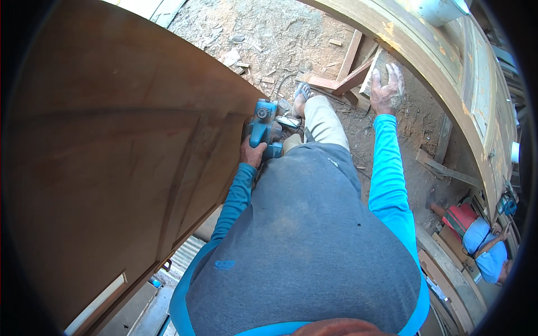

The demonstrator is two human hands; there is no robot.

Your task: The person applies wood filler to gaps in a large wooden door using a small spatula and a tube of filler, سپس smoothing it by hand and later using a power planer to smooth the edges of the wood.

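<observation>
My left hand [252, 153] is closed around the handle of a blue electric hand planer [259, 133]. The tool sits at the edge of a large brown wooden door panel [123, 134], which stands on my left. Where the planer's sole meets the edge cannot be seen. Out to the right, my right hand [388, 92] is dusty, with its fingers stretched out and nothing gripped. It lies over a short pale board [376, 70], part of a wooden support; whether it presses on the board is unclear.
Reddish timber pieces [354, 78] form a stand by my sandalled foot [302, 95]. Wood shavings [269, 33] cover the ground. A long wooden frame [448, 67] curves along the right, bearing a white bucket [440, 11]. Another person [485, 246] works at the lower right.
</observation>
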